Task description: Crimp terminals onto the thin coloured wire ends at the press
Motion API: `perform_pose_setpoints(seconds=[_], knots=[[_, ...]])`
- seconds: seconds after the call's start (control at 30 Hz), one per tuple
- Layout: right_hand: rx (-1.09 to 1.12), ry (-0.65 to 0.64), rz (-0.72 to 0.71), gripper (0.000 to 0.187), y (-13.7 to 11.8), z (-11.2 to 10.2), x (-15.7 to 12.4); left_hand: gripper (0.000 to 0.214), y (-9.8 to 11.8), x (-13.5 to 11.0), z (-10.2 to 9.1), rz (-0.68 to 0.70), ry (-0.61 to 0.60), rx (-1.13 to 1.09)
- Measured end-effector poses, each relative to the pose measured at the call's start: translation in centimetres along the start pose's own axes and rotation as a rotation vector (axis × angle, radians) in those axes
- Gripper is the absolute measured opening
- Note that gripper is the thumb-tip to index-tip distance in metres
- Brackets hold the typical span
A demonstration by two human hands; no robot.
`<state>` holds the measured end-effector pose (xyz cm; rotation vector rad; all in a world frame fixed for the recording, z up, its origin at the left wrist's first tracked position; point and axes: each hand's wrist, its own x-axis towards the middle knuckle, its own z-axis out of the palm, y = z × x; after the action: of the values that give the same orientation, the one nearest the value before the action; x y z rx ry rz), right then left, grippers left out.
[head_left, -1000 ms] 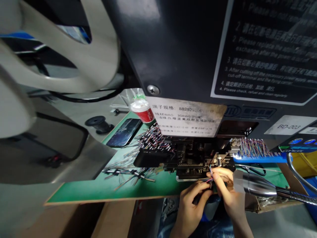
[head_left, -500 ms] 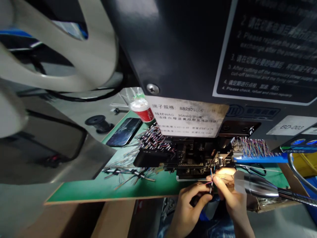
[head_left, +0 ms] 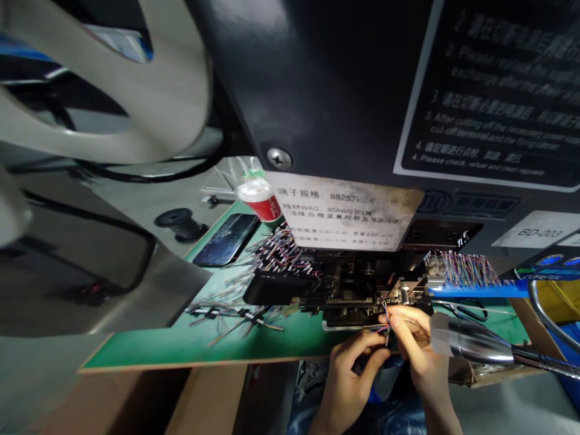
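Note:
Thin coloured wires [head_left: 384, 328] fan out between my two hands, just in front of the dark terminal crimping machine [head_left: 362, 284]. My left hand [head_left: 356, 365] is closed, its thumb and forefinger pinching the lower part of the wire bundle. My right hand [head_left: 417, 338] is closed too, with thumb and fingertips on the wires near their upper ends. Those ends point up at the machine's metal tooling [head_left: 403, 291]. Its lower parts stay partly hidden behind my fingers. A lamp head [head_left: 475, 339] on a flexible neck lights my right hand from the side.
Bundles of cut wires [head_left: 281, 251] lie left of the machine on the green table [head_left: 181, 350], near a phone [head_left: 229, 240] and a red-and-white cup [head_left: 260, 199]. More wires [head_left: 471, 269] sit in a blue tray at right. Scissors [head_left: 466, 310] lie behind the lamp.
The free wire ends have shifted slightly left and up between my fingers. Both hands keep nearly the same place and grip; the view has moved a little.

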<state>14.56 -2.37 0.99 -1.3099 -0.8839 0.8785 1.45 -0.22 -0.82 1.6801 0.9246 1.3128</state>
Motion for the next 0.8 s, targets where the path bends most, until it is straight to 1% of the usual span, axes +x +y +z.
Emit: perform_pose_setpoints(seconds=[0.1,0.2,0.27,0.33,0.4,0.43,0.47,0.5,0.57,0.63,0.67,0.73,0.8], knots=[[-0.010,-0.004,-0.009,0.017,0.2,0.0,-0.1,0.015,0.0,0.0,0.1,-0.006,-0.005,0.011],[-0.072,0.001,-0.057,0.018,0.4,-0.1,-0.2,0.014,0.0,-0.2,-0.2,-0.008,-0.023,0.020],[-0.154,0.008,-0.142,0.017,0.2,-0.3,-0.2,0.013,0.0,-0.4,-0.9,-0.024,-0.061,0.025],[-0.235,-0.008,-0.279,0.015,-0.2,-0.6,0.0,0.010,0.0,-0.6,-1.7,-0.066,-0.129,0.041],[-0.271,-0.065,-0.392,0.012,-0.6,-0.9,0.1,0.007,-0.1,-0.9,-2.6,-0.119,-0.201,0.053],[-0.256,-0.108,-0.409,0.014,-0.7,-1.1,0.1,0.006,-0.1,-0.9,-2.9,-0.140,-0.230,0.053],[-0.217,-0.143,-0.391,0.016,-0.7,-1.2,0.1,0.006,-0.1,-1.0,-3.2,-0.151,-0.250,0.053],[-0.166,-0.163,-0.345,0.018,-0.7,-1.2,0.0,0.007,-0.1,-1.0,-3.3,-0.151,-0.262,0.052],[-0.061,-0.139,-0.225,0.016,-0.4,-1.1,-0.2,0.009,-0.2,-0.9,-3.1,-0.115,-0.254,0.057],[0.014,-0.059,-0.133,0.014,0.0,-0.8,-0.5,0.012,-0.3,-0.7,-2.5,-0.046,-0.200,0.069],[0.036,-0.030,-0.110,0.015,0.1,-0.6,-0.6,0.013,-0.4,-0.6,-2.1,-0.006,-0.161,0.073],[0.056,0.007,-0.088,0.017,0.2,-0.2,-0.7,0.015,-0.5,-0.4,-1.3,0.061,-0.082,0.084],[0.044,0.043,-0.082,0.018,0.3,0.1,-0.6,0.017,-0.5,-0.3,-0.6,0.102,-0.029,0.094]])
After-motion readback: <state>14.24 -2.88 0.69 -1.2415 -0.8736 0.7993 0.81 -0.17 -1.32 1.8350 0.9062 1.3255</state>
